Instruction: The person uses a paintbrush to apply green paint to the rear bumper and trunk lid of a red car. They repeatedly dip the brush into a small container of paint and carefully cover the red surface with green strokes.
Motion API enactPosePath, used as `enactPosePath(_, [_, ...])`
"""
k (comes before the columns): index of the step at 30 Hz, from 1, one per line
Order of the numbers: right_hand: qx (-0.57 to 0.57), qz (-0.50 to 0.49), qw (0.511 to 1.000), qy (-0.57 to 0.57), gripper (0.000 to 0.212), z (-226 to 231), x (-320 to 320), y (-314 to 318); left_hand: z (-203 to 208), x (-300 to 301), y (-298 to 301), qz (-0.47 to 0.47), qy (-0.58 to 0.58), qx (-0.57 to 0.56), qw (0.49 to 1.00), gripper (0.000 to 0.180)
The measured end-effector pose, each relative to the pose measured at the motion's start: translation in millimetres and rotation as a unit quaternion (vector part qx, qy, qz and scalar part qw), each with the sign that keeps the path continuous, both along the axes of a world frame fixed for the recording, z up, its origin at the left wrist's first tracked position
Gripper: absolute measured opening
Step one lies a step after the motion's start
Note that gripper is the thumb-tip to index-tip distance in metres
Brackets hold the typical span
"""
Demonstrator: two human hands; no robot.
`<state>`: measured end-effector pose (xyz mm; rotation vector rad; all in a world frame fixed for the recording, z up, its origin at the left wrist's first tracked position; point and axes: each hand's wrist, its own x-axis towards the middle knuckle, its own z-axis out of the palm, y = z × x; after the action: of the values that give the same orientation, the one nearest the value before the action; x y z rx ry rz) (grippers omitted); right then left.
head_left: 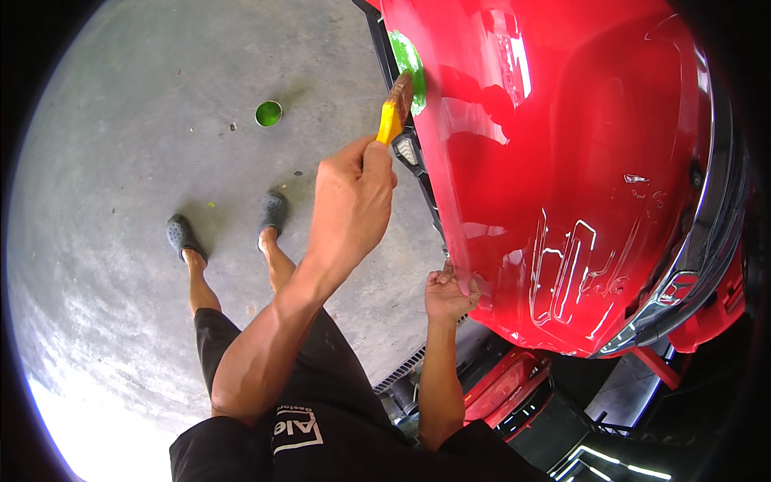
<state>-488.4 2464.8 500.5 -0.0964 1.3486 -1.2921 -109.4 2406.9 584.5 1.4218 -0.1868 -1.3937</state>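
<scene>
My left hand (353, 197) is closed round the yellow handle of a paintbrush (394, 116). Its brown bristles touch a glossy green paint patch (408, 60) along the near-left edge of a red car body panel (554, 153). Lower down, my right hand (451, 296) has its fingers curled at the edge of the same panel, gripping it there; part of the fingers is hard to make out. Away to the left, a small round tub of green paint (268, 113) stands on the floor.
Grey concrete floor (144, 136) spreads to the left, with my feet in grey clogs (274, 210) on it. A lamp (408, 150) and black trim sit under the panel's edge. A floor grate (399, 369) and more red bodywork (510, 394) lie at lower right.
</scene>
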Motion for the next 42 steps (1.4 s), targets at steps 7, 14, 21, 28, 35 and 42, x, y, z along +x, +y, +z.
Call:
enactPosePath(7, [0.009,-0.010,1.000,-0.009,0.057,1,-1,0,2,-1,-16,-0.004,-0.042,-0.009,0.999,0.038])
enactPosePath(14, [0.009,0.001,1.000,-0.007,0.058,6,3,-2,1,3,-18,0.004,-0.041,-0.007,0.999,0.038])
enactPosePath(21, [0.005,-0.005,1.000,-0.003,0.058,3,-1,-2,10,12,-24,-0.011,0.004,0.001,1.000,0.037])
enactPosePath(28, [0.022,-0.026,0.999,0.001,0.058,7,6,-4,10,22,-28,-0.008,-0.013,0.003,1.000,0.036])
enactPosePath(35, [0.021,-0.024,0.999,-0.002,0.057,5,4,-4,9,29,-36,0.003,0.008,-0.005,1.000,0.036])
enactPosePath(42, [0.009,-0.009,1.000,-0.013,0.057,3,2,-5,0,46,-42,-0.065,-0.181,0.017,0.981,0.035])
